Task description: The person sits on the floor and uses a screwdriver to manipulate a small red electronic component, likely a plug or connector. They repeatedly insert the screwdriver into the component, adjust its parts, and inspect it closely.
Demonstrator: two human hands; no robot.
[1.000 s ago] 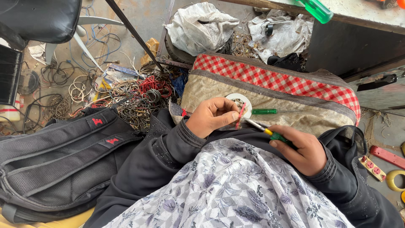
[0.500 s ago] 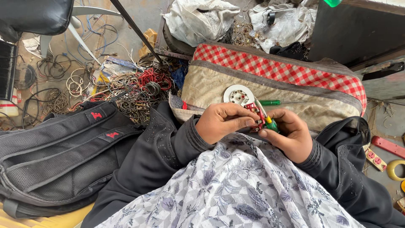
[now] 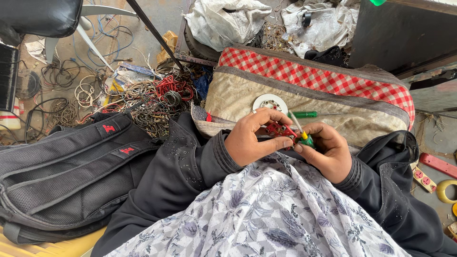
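Observation:
My left hand [image 3: 252, 138] pinches a small red electrical part [image 3: 277, 129] over my lap. Beside it, my right hand [image 3: 326, 152] grips a screwdriver with a green and yellow handle [image 3: 304, 138], its shaft angled up and its tip hidden at the red part. The two hands touch each other. Just beyond them, a white round plastic disc [image 3: 270, 102] and a second green-handled screwdriver [image 3: 304, 114] lie on a beige bag with a red checked top [image 3: 333, 83].
A black backpack [image 3: 62, 176] lies at my left. Tangled wires and coils [image 3: 152, 97] cover the floor beyond it. White cloth bundles [image 3: 223, 21] sit at the back. A red strip [image 3: 440, 164], a socket strip [image 3: 422, 178] and a yellow tape roll [image 3: 447, 190] lie at the right.
My right hand moved in from the right with the screwdriver and joined the left hand. My left hand drew back from the white disc, which is now uncovered, and holds the red part nearer my lap.

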